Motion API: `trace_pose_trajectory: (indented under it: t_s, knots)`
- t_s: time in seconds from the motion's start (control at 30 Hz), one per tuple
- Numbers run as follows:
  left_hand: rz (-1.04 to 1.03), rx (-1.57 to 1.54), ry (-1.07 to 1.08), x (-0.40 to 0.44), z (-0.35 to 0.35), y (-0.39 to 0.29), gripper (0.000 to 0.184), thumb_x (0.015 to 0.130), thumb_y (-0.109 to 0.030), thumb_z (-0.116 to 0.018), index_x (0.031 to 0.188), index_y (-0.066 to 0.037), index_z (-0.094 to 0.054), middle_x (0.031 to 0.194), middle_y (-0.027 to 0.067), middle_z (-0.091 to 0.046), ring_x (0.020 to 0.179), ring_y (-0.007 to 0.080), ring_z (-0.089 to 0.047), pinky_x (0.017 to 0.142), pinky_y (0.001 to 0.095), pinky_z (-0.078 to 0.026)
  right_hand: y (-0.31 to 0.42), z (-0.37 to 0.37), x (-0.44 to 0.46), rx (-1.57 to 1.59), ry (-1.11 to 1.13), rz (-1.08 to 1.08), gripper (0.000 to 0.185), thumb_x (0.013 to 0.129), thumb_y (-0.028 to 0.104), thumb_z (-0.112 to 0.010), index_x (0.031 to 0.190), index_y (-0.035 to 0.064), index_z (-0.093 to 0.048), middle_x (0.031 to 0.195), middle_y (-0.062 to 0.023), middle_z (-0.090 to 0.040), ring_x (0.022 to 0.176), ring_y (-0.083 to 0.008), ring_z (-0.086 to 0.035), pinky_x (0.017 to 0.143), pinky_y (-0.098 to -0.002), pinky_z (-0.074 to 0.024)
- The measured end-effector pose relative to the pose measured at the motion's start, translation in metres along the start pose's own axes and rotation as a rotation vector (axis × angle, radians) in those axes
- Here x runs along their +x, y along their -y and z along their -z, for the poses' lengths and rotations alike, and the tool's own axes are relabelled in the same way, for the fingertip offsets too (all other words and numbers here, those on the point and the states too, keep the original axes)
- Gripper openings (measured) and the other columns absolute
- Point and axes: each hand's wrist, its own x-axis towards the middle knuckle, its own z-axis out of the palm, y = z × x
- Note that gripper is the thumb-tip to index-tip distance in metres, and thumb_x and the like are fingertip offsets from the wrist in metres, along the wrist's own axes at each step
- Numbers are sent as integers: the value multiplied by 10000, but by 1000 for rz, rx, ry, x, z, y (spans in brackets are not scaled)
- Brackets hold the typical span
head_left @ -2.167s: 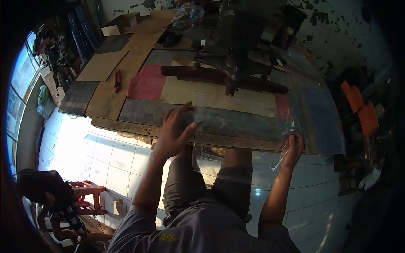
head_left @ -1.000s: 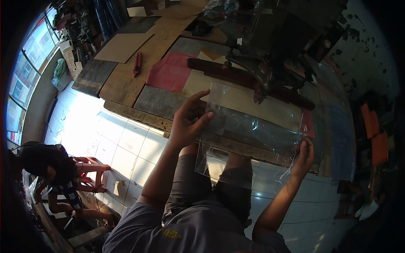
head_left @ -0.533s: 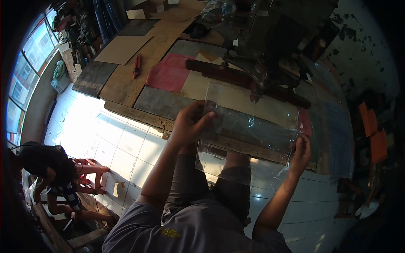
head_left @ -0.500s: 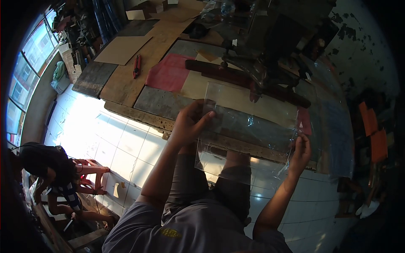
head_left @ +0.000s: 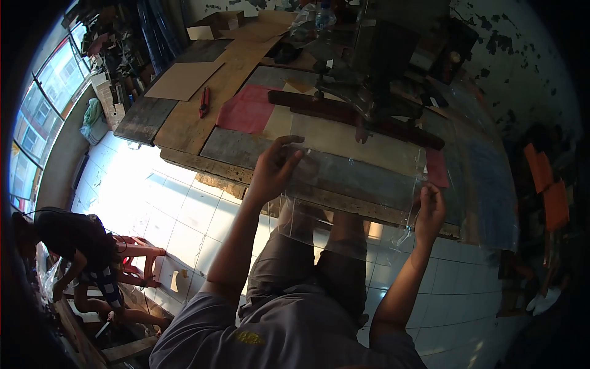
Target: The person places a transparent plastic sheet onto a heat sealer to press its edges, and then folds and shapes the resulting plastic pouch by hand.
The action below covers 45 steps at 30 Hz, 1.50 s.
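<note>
- Clear plastic sheet (head_left: pixel 359 190), frame centre: left hand (head_left: pixel 273 169) and right hand (head_left: pixel 430 212) pinch opposite edges.
- Apparent step: holding it spread; the next move likely needs level hands.

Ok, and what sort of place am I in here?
Probably a small workshop: a dark machine with a long bar stands over the worktable, a red cutter-like tool lies near flat cardboard, and a clear plastic sheet is being held.
</note>
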Motion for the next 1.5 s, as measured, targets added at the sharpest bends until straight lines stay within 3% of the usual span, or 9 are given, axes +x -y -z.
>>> trace_pose_trajectory:
  t_s: [0.3,0.53,0.73,0.77,0.83,0.87,0.97,1.27,1.5]
  knots:
    - [-39,-111,-152,-15,17,-3,302,1050,-192,-669,1299,-26,-638,796,-53,-654,626,-2,-494,536,190,-362,-5,3,2,57,24,5,225,1074,199,-633,1163,-3,-672,892,2,-635,774,-58,-581,722,-240,-451]
    - [-103,163,-611,-162,200,-52,392,1067,-243,-573,1383,-11,-566,886,47,-679,554,35,-511,520,193,-432,0,4,-1,93,70,11,235,1079,216,-626,1153,-2,-676,888,3,-619,784,-63,-575,751,-248,-470]
    - [-98,2126,-996,-452,484,-89,405,1039,-85,-462,1404,65,-552,1327,174,-639,1236,295,-607,999,345,-479,-3,4,-4,59,78,9,244,1076,236,-630,1146,10,-690,863,7,-593,787,-71,-572,758,-252,-472]
    - [-242,1875,-1067,-455,440,-136,405,1097,-148,-436,1416,68,-559,1426,204,-611,1303,329,-597,1038,388,-492,-5,4,-3,48,86,21,246,1075,237,-632,1148,9,-690,862,5,-592,787,-73,-571,758,-252,-472]
    - [-200,2362,-989,-556,500,-190,388,1113,-262,-497,1359,0,-644,1323,252,-673,1175,420,-665,971,466,-539,-6,6,-2,23,98,46,250,1072,238,-636,1152,7,-690,860,2,-590,788,-76,-571,759,-252,-471]
    - [-54,2603,-1355,-609,537,-200,356,1097,-284,-538,1247,3,-685,1203,229,-719,1075,424,-692,916,474,-555,-6,6,-2,24,98,22,252,1076,239,-632,1155,6,-690,858,-4,-588,784,-77,-569,757,-255,-472]
    - [1244,2428,-1869,-641,526,-237,466,1077,-432,-530,1077,0,-705,1187,157,-723,1035,361,-712,905,455,-567,-6,8,-2,-12,139,-7,309,1093,305,-613,1193,19,-675,863,15,-576,826,-65,-573,787,-240,-454]
    - [157,1852,-1854,-545,508,-157,620,1058,-530,-490,1321,26,-575,1349,197,-640,1165,341,-671,967,441,-550,-11,5,-4,6,135,18,276,1095,274,-612,1193,25,-675,884,20,-580,827,-60,-570,770,-239,-456]
    - [-162,772,-1385,-318,362,35,801,1044,-606,-459,1511,45,-474,1474,228,-576,1266,327,-639,1015,430,-537,0,0,-5,-56,98,1,245,1057,269,-671,1155,46,-703,852,20,-645,778,-57,-601,717,-253,-491]
